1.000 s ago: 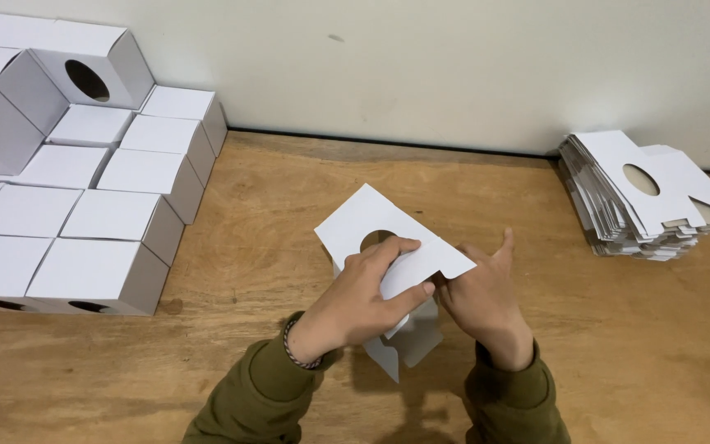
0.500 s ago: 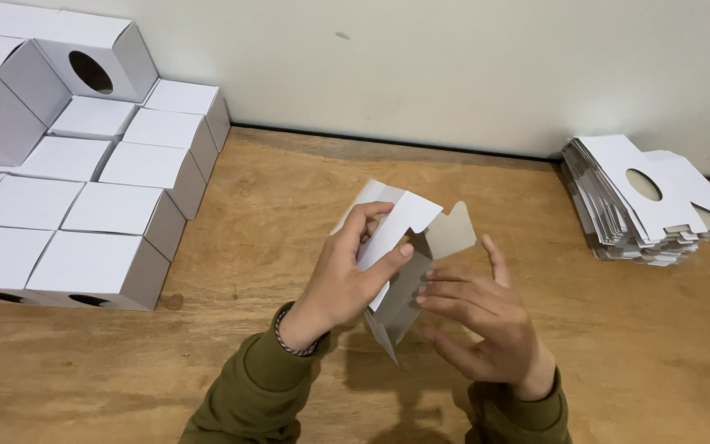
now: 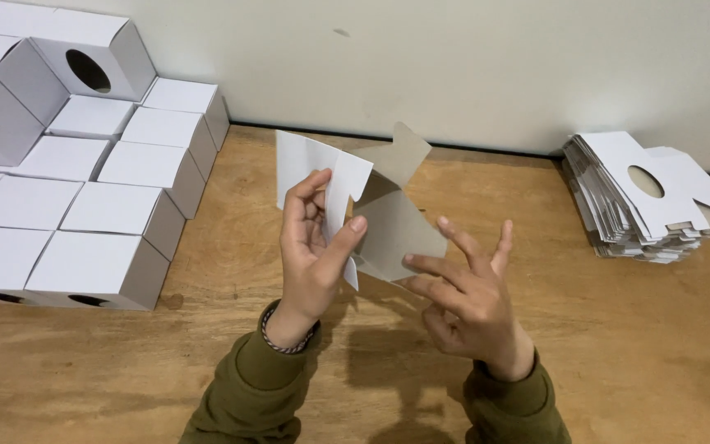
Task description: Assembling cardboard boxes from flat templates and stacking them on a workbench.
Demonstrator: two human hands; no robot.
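Holding the half-folded white cardboard box blank upright above the table, I pinch one of its white panels between the thumb and fingers of my left hand. My right hand is spread wide, gripping nothing, with only its fingertips against the grey inner flap. Half a second ago the blank sat lower and more closed between both hands; now it is raised and its flaps fan apart (grey side facing me). Beneath lies the worn wooden tabletop, running back to a plain pale wall. Finished white cardboard boxes are stacked at the left, and a pile of flat white blanks lies far right.
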